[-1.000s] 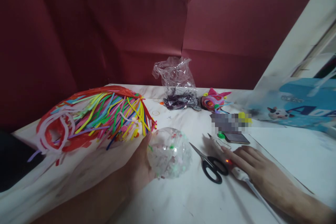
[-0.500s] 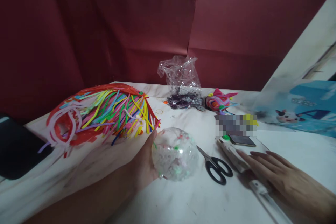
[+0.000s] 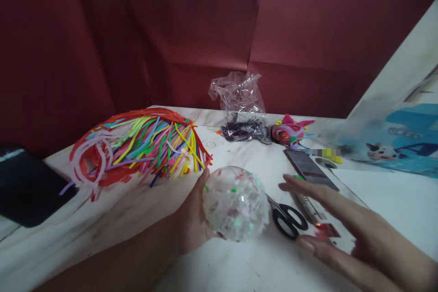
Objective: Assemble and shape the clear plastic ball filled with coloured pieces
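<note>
My left hand (image 3: 196, 216) is wrapped round the left side of a clear round ball (image 3: 236, 203) with whitish, green and red bits in or on it. The ball is held low over the marble-patterned table. On the right, my right hand (image 3: 345, 228) hovers with thumb and fingers apart and nothing between them. Partly hidden under it lies a white power strip (image 3: 313, 210) with a glowing red switch. Between the ball and this hand rest black-handled scissors (image 3: 290, 219), the thumb tip close to their handle; the ball covers part of their blades.
At left lies a red plastic bag (image 3: 118, 179) of colourful pipe cleaners (image 3: 164, 146), with a black object (image 3: 29, 187) beyond. At the back stand a clear bag (image 3: 242, 114) with dark contents and a pink pipe-cleaner figure (image 3: 289, 130). A phone (image 3: 310, 169) and a blue printed bag (image 3: 404, 141) are right.
My right hand has lifted and spread its thumb from its fingers, showing the power strip's red light. The ball has turned slightly in my left hand. The view has shifted a little.
</note>
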Tool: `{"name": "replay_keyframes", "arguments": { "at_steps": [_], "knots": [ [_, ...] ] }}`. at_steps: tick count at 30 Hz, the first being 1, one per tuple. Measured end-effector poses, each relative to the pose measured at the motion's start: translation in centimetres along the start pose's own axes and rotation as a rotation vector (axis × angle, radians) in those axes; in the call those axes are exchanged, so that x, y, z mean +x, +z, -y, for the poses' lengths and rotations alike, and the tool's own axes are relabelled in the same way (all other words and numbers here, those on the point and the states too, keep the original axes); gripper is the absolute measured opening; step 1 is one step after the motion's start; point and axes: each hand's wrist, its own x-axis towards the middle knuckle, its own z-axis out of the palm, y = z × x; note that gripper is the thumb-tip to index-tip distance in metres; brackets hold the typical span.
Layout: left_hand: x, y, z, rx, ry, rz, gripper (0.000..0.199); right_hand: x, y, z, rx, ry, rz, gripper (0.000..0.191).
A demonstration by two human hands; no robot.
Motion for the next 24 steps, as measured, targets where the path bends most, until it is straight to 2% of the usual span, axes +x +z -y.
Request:
{"name": "replay_keyframes", "arguments": {
  "at_steps": [3,5,10,13,17,24],
  "knots": [
    [-0.2,-0.2,0.0,-0.002,-0.009,0.032,0.076,3.1,0.7,2.2,0.2,-0.096,-0.039,0.064],
    [-0.1,-0.6,0.0,-0.011,-0.021,0.048,0.076,4.1,1.4,2.5,0.378,-0.092,0.014,0.074],
    [0.3,-1.5,0.1,-0.027,-0.026,0.16,0.078,4.0,3.4,1.9,0.741,0.108,0.232,0.099],
    [0.5,-1.7,0.4,-0.004,-0.02,0.207,0.083,3.8,3.8,2.0,0.877,0.201,0.262,0.101],
    [0.6,-1.8,0.6,0.009,-0.043,0.169,0.084,3.9,4.0,2.2,0.93,0.26,0.273,0.109],
    [1.0,-2.5,1.2,0.032,-0.046,0.213,0.08,3.4,4.3,2.4,0.895,0.246,0.202,0.119]
  ]
}}
